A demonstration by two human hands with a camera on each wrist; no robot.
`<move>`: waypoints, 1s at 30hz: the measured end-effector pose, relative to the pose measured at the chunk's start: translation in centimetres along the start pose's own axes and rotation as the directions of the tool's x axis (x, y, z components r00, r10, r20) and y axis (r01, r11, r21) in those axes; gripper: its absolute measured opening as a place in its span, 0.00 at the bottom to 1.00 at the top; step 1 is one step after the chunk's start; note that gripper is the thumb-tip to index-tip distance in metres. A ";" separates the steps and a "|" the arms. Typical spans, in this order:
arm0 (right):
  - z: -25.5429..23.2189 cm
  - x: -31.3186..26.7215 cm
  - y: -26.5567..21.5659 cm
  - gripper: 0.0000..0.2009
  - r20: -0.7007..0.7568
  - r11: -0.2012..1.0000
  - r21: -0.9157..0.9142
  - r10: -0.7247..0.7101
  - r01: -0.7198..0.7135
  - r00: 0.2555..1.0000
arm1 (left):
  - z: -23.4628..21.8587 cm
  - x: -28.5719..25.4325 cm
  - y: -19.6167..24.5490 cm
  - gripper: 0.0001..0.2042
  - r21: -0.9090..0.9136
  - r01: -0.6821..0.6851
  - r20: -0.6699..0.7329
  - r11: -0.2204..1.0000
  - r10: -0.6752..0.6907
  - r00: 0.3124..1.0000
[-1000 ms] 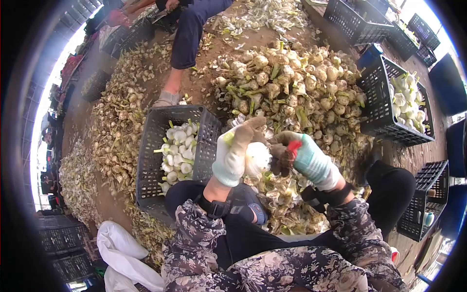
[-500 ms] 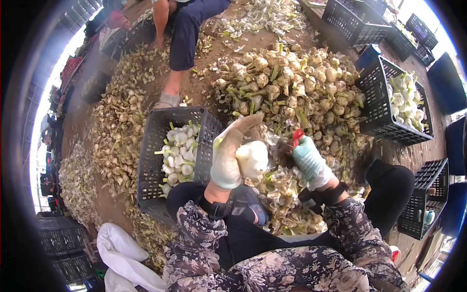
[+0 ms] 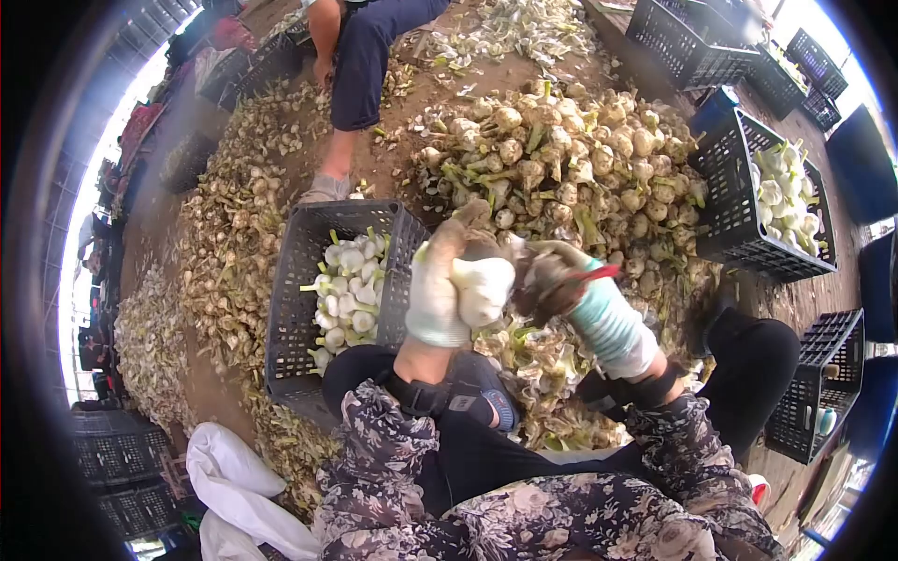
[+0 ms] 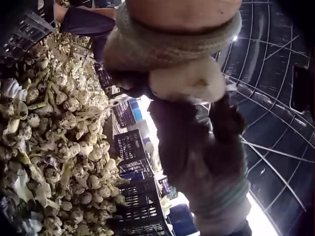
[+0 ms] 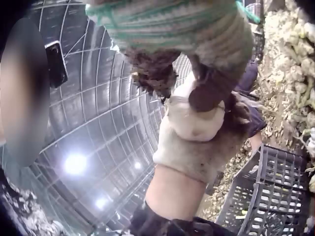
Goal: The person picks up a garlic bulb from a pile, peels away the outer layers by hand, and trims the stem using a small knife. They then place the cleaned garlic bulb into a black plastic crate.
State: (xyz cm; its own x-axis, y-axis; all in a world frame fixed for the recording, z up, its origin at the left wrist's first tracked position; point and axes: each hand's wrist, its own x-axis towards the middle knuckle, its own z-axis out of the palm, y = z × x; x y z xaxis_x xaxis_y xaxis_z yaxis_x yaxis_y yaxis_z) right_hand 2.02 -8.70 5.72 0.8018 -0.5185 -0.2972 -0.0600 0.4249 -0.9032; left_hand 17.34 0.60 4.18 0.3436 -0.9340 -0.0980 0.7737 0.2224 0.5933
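In the head view my left hand (image 3: pixel 438 290), in a pale glove with a soiled brown thumb and fingers, holds a white garlic bulb (image 3: pixel 484 288) against the palm. My right hand (image 3: pixel 585 304), in a pale green-and-white glove with dark brown fingers, is close at the bulb's right side, its fingers curled. A thin red strip-like thing (image 3: pixel 601 272) sticks out from the right hand; its kind I cannot tell. The right wrist view shows a dark fingertip (image 5: pixel 204 98) over the bulb (image 5: pixel 194 125). In the left wrist view the bulb (image 4: pixel 189 81) is held beneath the cuff.
A black crate (image 3: pixel 285 327) with cleaned garlic stands left of the hands, another crate (image 3: pixel 720 220) to the right. Ahead lies a heap of unpeeled garlic (image 3: pixel 580 159); peelings (image 3: pixel 561 393) lie between the legs. Another person's leg (image 3: pixel 360 84) is beyond. A white sack (image 3: pixel 229 477) lies lower left.
The right hand drew away from the bulb to the right, then came back against its side. The left hand keeps the bulb, now turned. The red thing shows longer than before.
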 end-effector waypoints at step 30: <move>1.4 2.2 0.8 0.07 -0.139 0.911 -0.413 -0.046 -0.015 0.989 | 0.3 0.9 -2.0 0.24 0.377 0.045 -0.362 0.925 0.102 0.927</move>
State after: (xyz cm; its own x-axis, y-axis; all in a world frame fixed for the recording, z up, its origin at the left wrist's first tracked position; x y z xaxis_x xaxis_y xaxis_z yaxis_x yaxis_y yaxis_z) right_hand 4.57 -8.51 4.80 0.7135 -0.6354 -0.2952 -0.3126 0.0884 -0.9458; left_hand 15.91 -0.77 3.10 0.5903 -0.7414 -0.3193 0.5307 0.0584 0.8456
